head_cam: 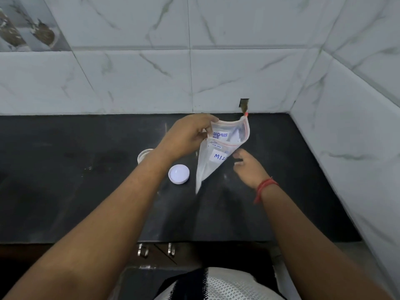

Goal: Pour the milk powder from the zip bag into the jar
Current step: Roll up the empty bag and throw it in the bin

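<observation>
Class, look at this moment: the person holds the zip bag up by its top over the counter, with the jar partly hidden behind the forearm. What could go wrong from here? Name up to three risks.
1. The left hand pinches only one top corner of the zip bag, so the gaping mouth could spill powder.
2. The jar sits behind the left forearm, which might knock it.
3. The lid lies close below the bag and may catch powder.

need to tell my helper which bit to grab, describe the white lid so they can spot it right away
Start at the black countertop below the marble-tiled wall. Near its middle, just under the left hand holding the zip bag, the white lid lies flat on the stone. It is a small solid-white round cap, unlike the clear-rimmed jar left of it, partly hidden behind the forearm.
</observation>
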